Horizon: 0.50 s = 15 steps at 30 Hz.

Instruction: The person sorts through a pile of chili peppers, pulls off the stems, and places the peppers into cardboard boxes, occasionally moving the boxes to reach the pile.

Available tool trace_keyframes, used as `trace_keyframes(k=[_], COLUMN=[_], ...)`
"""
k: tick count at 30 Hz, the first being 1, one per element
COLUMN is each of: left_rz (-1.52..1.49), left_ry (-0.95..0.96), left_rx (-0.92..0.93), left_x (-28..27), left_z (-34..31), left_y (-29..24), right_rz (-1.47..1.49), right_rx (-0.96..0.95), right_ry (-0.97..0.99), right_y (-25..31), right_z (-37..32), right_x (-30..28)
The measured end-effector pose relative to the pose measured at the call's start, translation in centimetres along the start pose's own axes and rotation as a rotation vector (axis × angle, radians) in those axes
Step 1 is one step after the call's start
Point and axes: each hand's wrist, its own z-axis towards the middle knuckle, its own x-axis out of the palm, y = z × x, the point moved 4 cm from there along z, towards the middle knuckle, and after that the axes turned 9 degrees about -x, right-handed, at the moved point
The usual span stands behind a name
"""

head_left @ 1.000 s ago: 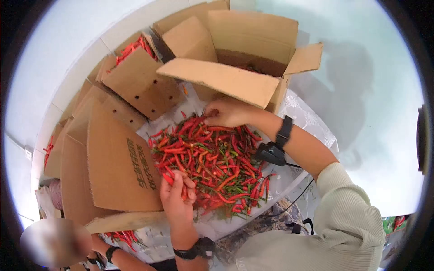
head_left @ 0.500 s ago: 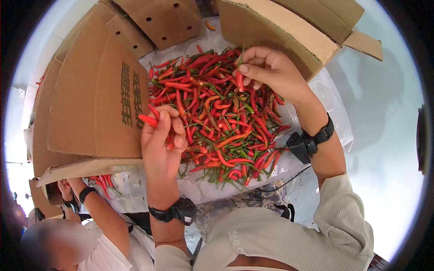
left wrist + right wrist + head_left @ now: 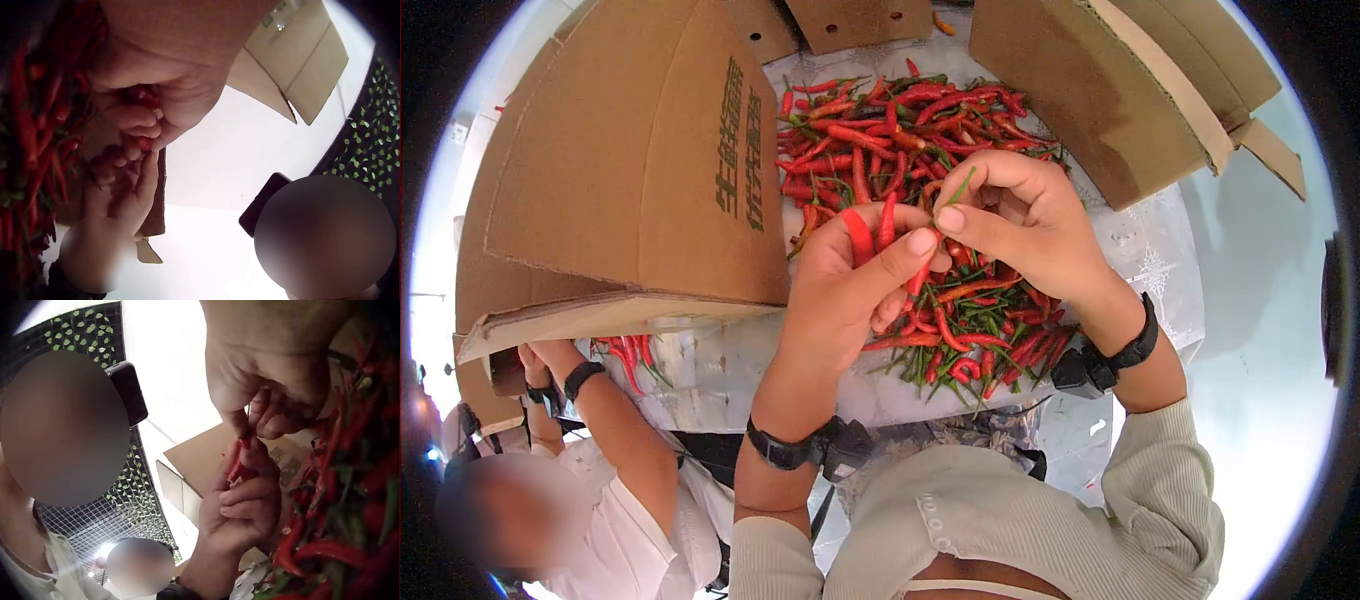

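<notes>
Over the chili pile (image 3: pixel 850 135), both hands meet at one red chili (image 3: pixel 237 464). My left hand (image 3: pixel 830 300) holds this chili between thumb and fingers, with more red chilies (image 3: pixel 858 238) poking out above its fingers. My right hand (image 3: pixel 1045 235) pinches the chili's stem end between thumb and forefinger, and a green stem (image 3: pixel 964 184) sticks up past the fingertips. In the left wrist view, red shows among the curled fingers of the left hand (image 3: pixel 169 103). Most of the pile is red, with green stems mixed in.
A printed cardboard box (image 3: pixel 640 150) stands close on the left, another open cardboard box (image 3: pixel 1090 100) at the back right. Beyond the left box, another person's arm (image 3: pixel 615 420) reaches in near a few red chilies (image 3: pixel 632 360). A pale patterned cover (image 3: pixel 1145 265) lies under the pile.
My right hand has lifted a chili from the far side of the pile and brought it to the left hand. The left hand, still holding chilies, has moved right over the pile.
</notes>
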Motion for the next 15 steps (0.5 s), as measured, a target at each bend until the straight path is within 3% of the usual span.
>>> trace_keyframes(k=[4,7,11,14,15], left_rz=[0.037,0.011,-0.114,-0.190,-0.266], left_ry=[0.058,0.134,0.167,0.276,0.400], left_rx=[-0.020,-0.060,-0.084,-0.124,-0.134], left_x=[0.3,0.4,0.8,0.3,-0.1], left_z=[0.1,-0.1,-0.1,0.6,1.0], left_y=[0.4,0.2,0.2,0.9,1.2], right_rz=[-0.012,0.135,0.267,0.400,0.445], right_rx=[0.127,0.309,0.370,0.426,0.427], right_ry=[0.037,0.059,0.031,-0.020,-0.052], right_y=[-0.2,-0.2,-0.2,-0.9,-1.1], right_z=[-0.4,-0.7,-0.7,-0.7,-0.7], right_x=[-0.1,0.0,0.3,0.3,0.3])
